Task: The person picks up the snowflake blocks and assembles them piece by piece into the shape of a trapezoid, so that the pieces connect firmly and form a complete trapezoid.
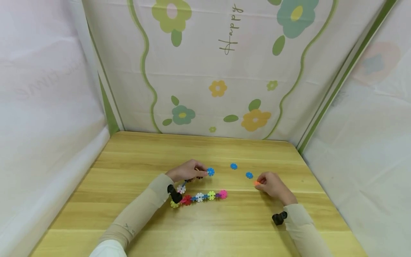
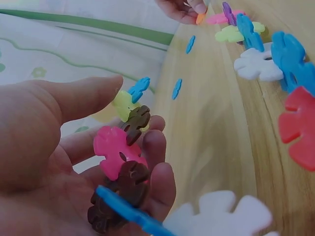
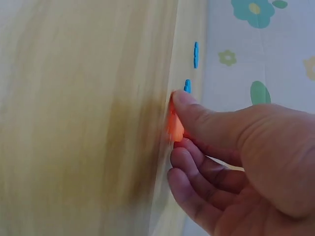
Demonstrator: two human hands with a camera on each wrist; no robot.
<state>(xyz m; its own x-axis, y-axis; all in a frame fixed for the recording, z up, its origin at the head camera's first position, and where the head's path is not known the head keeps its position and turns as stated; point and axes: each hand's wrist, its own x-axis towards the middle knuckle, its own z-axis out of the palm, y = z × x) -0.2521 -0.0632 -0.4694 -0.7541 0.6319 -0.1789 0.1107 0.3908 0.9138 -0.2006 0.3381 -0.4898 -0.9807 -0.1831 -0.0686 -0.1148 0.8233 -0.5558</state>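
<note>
My left hand [image 1: 186,170] grips one end of a chain of interlocking plastic snowflake discs. In the left wrist view, a yellow disc [image 2: 124,104] lies between thumb and fingers, and a blue disc [image 2: 139,89] sticks out beyond them. Brown discs and a pink disc [image 2: 118,151] run across the curled fingers. The chain bends back under the left wrist and lies along the table through a red disc [image 1: 187,200] to a pink end disc [image 1: 223,194]. Over at the right, my right hand [image 1: 272,184] pinches an orange disc [image 3: 175,125] by the tabletop.
Two loose blue discs, one farther back [image 1: 233,166] and one near the right hand [image 1: 249,175], lie on the wooden table [image 1: 205,228] between the hands. Flower-printed cloth [image 1: 192,64] hangs behind the table, and pale cloth walls stand at both sides.
</note>
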